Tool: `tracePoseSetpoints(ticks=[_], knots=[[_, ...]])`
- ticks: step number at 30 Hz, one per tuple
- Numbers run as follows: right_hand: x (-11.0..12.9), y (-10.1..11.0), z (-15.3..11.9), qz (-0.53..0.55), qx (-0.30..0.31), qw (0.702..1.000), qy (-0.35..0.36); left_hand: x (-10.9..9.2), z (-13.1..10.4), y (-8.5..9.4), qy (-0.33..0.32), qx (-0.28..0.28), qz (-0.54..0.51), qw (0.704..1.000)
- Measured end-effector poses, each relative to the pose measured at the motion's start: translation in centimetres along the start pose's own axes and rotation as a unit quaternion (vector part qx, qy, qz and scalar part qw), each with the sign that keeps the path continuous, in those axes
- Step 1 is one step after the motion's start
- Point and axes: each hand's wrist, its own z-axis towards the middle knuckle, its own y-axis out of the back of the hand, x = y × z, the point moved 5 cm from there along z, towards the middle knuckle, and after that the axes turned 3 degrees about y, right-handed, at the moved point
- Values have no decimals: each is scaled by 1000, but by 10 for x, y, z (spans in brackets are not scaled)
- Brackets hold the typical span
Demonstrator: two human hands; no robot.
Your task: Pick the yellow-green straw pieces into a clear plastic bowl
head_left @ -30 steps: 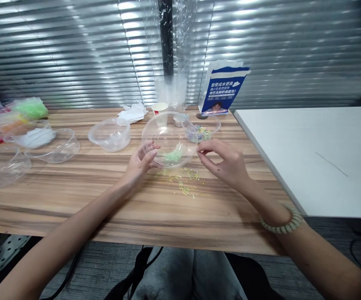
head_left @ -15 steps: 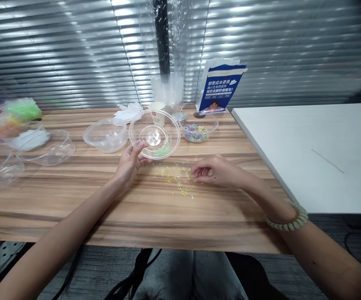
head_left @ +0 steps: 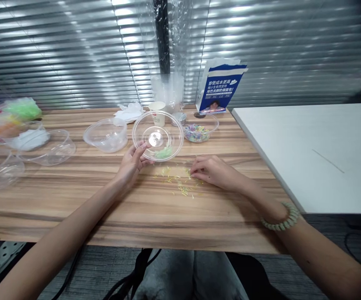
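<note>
My left hand (head_left: 133, 161) grips the rim of a round clear plastic lid (head_left: 174, 143), thumb on top, and holds it tilted above the table. Some pale green bits (head_left: 164, 153) lie at the lid's lower edge. On the wooden table below, small yellow and greenish sticks (head_left: 183, 189) are scattered. At the right side of this scatter is my right hand (head_left: 210, 171), its thumb and fingers pinched together at the tabletop. Whatever is between those fingertips is too small or hidden to make out.
Behind the lid stand a paper cup (head_left: 158, 108) and a clear bowl of multicoloured bits (head_left: 196, 133). An empty clear bowl (head_left: 105, 141) is left of it; more bowls (head_left: 47, 154) and colourful bags (head_left: 21, 110) are far left. A blue-white bag (head_left: 220, 89) stands behind; a white table (head_left: 311, 137) adjoins.
My left hand has shifted the lid slightly to the right. The fingers of my right hand have drawn closer together at the scattered sticks, and its wrist has moved a little left.
</note>
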Motion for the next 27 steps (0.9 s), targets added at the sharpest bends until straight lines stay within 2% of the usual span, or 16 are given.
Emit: tracePoseSetpoints(ticks=[7,16,22,27], knots=[[-5,-8,0,-10,0,1000,-25,3,-1,-1,11,0,14,1000],[0,-11,1,-58,-8,998,-8,5,-1,0,14,0,28,1000],[2,-2,1,-42,-82,996,17,5,-1,0,14,1,33,999],[4,-6,1,-52,-95,994,32,6,-1,-1,14,9,36,999]])
